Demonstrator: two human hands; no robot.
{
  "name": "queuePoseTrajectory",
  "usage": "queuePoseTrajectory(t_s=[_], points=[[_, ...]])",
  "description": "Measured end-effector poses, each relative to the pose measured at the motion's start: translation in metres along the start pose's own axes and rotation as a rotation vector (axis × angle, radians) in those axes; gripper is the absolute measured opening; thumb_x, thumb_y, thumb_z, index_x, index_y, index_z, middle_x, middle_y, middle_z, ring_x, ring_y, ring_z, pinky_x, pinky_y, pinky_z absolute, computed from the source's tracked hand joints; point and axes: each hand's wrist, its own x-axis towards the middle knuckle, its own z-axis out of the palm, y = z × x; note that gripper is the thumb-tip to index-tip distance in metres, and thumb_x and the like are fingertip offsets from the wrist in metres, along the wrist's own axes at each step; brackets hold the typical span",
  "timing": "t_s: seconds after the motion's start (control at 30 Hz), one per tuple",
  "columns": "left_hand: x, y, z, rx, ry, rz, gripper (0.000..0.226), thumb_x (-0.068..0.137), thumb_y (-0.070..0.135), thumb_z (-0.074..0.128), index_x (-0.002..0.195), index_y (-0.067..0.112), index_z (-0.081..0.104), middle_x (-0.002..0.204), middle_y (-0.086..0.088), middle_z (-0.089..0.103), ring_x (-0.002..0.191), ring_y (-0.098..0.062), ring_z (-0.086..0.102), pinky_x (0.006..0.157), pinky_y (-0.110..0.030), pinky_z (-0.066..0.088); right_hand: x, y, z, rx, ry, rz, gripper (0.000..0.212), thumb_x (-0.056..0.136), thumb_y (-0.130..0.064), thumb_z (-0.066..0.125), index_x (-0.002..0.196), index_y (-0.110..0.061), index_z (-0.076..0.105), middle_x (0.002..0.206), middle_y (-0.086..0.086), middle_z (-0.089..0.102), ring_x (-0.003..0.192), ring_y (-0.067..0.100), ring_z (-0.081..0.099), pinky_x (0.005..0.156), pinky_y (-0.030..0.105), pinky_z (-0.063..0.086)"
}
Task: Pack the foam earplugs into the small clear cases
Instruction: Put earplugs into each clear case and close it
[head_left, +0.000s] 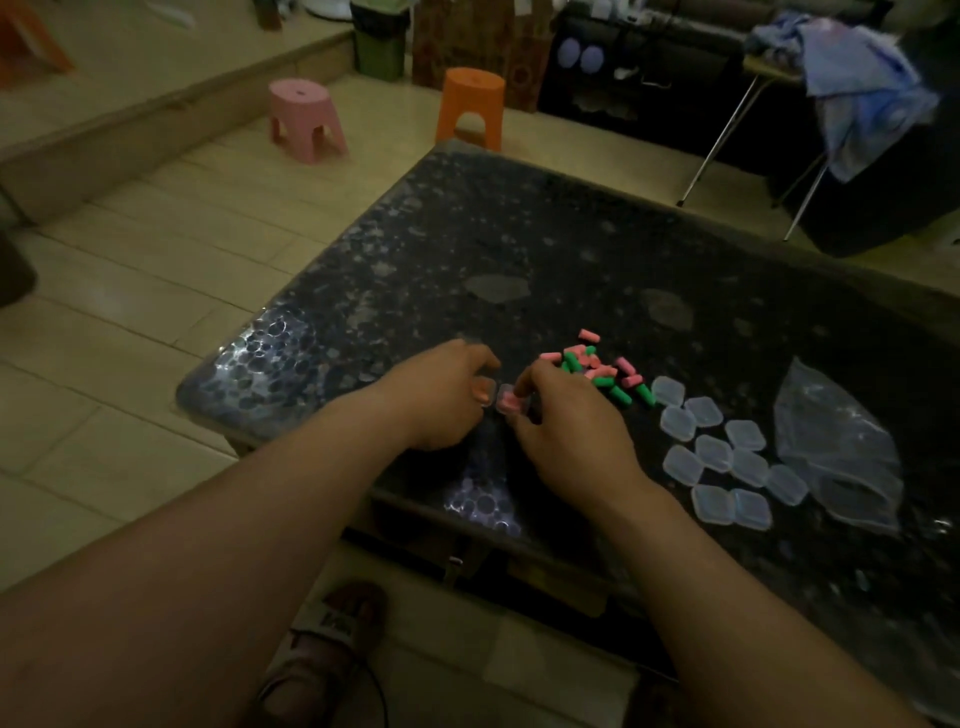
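Observation:
A small clear case (503, 401) lies open on the dark table between my two hands, with a pink earplug (508, 401) in its right half. My left hand (441, 397) pinches the case's left half, the lid. My right hand (563, 423) has its fingertips on the pink earplug inside the case. Just beyond my right hand lies a loose pile of pink and green foam earplugs (597, 370). Several shut clear cases (719, 452) lie in a cluster to the right.
A crumpled clear plastic bag (839, 452) lies right of the cases. The dark speckled table (519, 249) ends close to me; its near edge is just under my wrists. A pink stool (306, 117) and an orange stool (470, 106) stand on the tiled floor beyond.

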Motion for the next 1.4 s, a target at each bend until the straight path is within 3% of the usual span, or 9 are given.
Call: queuePoseTrajectory(t_s=[0.2,0.27,0.4,0.57,0.73,0.9,1.03,1.13,1.4], points=[[0.000,0.013,-0.005,-0.066,0.160,-0.044,0.057,0.098,0.017,0.068,0.152,0.023,0.054,0.146,-0.004,0.051,0.133,-0.027,0.056,0.111,-0.041,0.048,0.010,0.026,-0.030,0.199,0.170,0.204,0.020,0.102,-0.035,0.071,0.120,-0.035,0.063,0.115,-0.017,0.062,0.100,0.000,0.066,0.087,0.032,0.061],[0.003,0.023,-0.006,-0.120,0.224,-0.037,0.051,0.098,0.012,0.064,0.147,0.022,0.057,0.140,-0.006,0.054,0.127,-0.026,0.059,0.105,-0.039,0.049,0.010,0.041,-0.048,0.275,0.254,0.294,0.012,0.105,-0.028,0.066,0.117,-0.029,0.064,0.113,-0.009,0.067,0.092,-0.004,0.067,0.079,0.020,0.056],[0.007,0.047,0.001,-0.221,0.252,-0.056,0.023,0.101,0.014,0.058,0.119,0.022,0.070,0.116,-0.003,0.073,0.103,-0.023,0.069,0.086,-0.033,0.053,-0.001,0.071,-0.075,0.192,0.325,0.407,0.018,0.107,-0.024,0.063,0.124,-0.023,0.068,0.116,-0.004,0.069,0.098,0.011,0.064,0.082,0.033,0.052],[0.009,0.065,0.012,-0.282,0.206,-0.050,0.015,0.105,0.023,0.058,0.102,0.021,0.073,0.081,0.005,0.070,0.090,-0.024,0.073,0.076,-0.034,0.054,-0.007,0.102,-0.082,-0.068,0.193,0.484,0.011,0.106,-0.021,0.059,0.107,-0.027,0.068,0.112,0.000,0.071,0.085,0.015,0.061,0.067,0.032,0.047],[0.007,0.069,0.014,-0.281,0.184,-0.035,0.016,0.106,0.028,0.060,0.106,0.021,0.073,0.087,0.004,0.071,0.089,-0.021,0.071,0.074,-0.035,0.053,-0.008,0.109,-0.079,-0.240,-0.014,0.515,0.017,0.101,-0.030,0.068,0.118,-0.027,0.067,0.119,0.002,0.065,0.086,0.016,0.062,0.068,0.035,0.050],[0.010,0.071,0.017,-0.318,0.164,-0.011,0.016,0.105,0.026,0.060,0.107,0.019,0.075,0.101,-0.001,0.075,0.092,-0.022,0.069,0.078,-0.034,0.054,-0.005,0.109,-0.071,-0.300,-0.062,0.466,0.016,0.099,-0.041,0.068,0.096,-0.025,0.067,0.109,0.003,0.066,0.091,0.022,0.065,0.077,0.038,0.056],[0.011,0.070,0.020,-0.328,0.124,0.004,0.014,0.105,0.026,0.060,0.101,0.022,0.073,0.090,0.005,0.073,0.081,-0.014,0.067,0.066,-0.029,0.048,-0.002,0.109,-0.066,-0.303,-0.064,0.470,0.017,0.095,-0.041,0.072,0.094,-0.024,0.069,0.106,0.005,0.066,0.084,0.021,0.065,0.071,0.036,0.055],[0.012,0.067,0.025,-0.354,0.088,-0.016,0.017,0.104,0.028,0.059,0.093,0.026,0.072,0.074,0.016,0.070,0.082,-0.012,0.066,0.075,-0.030,0.051,-0.003,0.101,-0.069,-0.164,-0.015,0.445,0.026,0.094,-0.043,0.077,0.111,-0.025,0.069,0.111,0.000,0.064,0.087,0.015,0.066,0.073,0.037,0.059],[0.006,0.084,0.033,-1.198,-0.323,-0.163,0.038,0.110,0.041,0.058,0.134,0.014,0.066,0.122,-0.018,0.076,0.100,-0.028,0.080,0.078,-0.033,0.063,-0.021,0.059,-0.083,0.332,0.039,0.139,0.022,0.095,-0.046,0.079,0.112,-0.041,0.066,0.109,-0.013,0.070,0.090,0.004,0.068,0.072,0.023,0.054]])
